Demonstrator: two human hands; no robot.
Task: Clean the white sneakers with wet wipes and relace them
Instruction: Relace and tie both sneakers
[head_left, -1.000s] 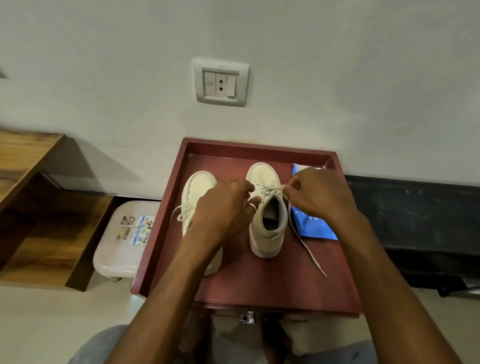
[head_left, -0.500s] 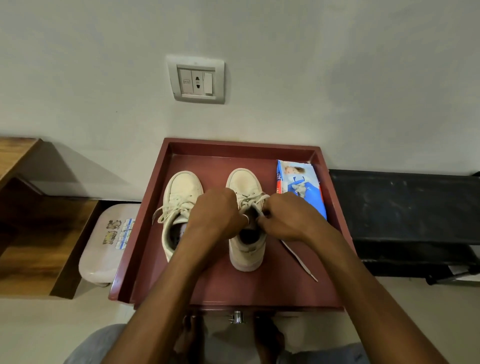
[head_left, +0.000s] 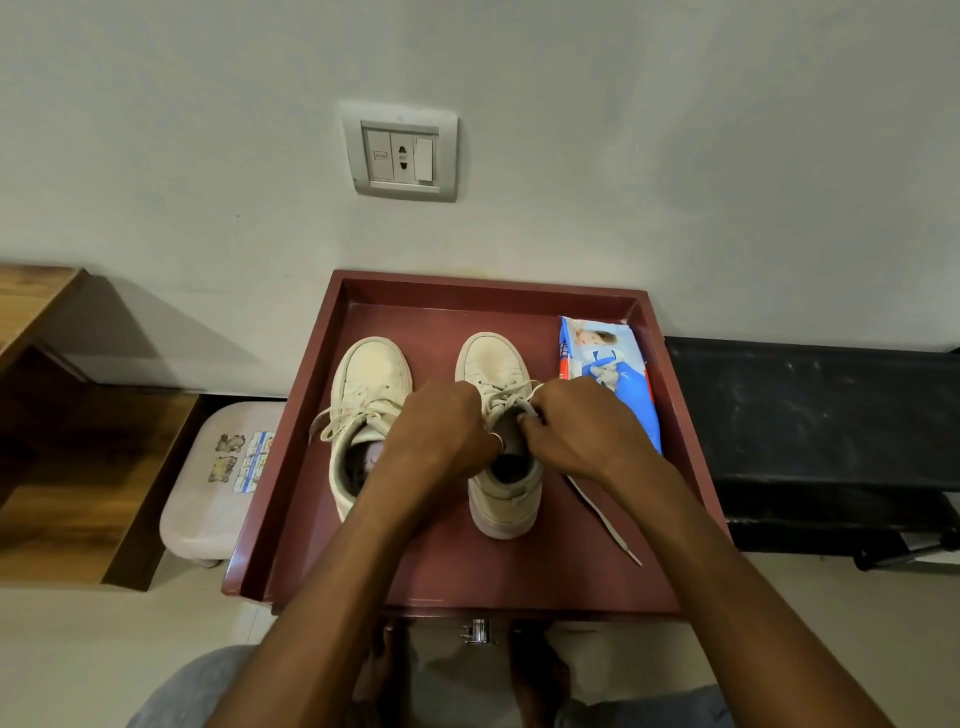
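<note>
Right hand (head_left: 576, 428) pinches a lace (head_left: 508, 399) over the right sneaker (head_left: 496, 361). Left hand (head_left: 436, 431) curls there too, fingertips hidden, so I can't tell its grip. Two sneakers, the left sneaker (head_left: 373, 376) half-covered, plus one wipes pack (head_left: 605, 364) far right, all in the tray (head_left: 467, 287).

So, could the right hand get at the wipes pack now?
Probably yes: the wipes pack lies just beside the right hand, nothing between them, though that hand is pinching the lace.

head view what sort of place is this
Most likely a room in a home, seen low by the wall: a grey wall switch-and-socket plate, a brown wooden shelf unit and a pale pink plastic stool with stickers beside the dark red tray.
</note>
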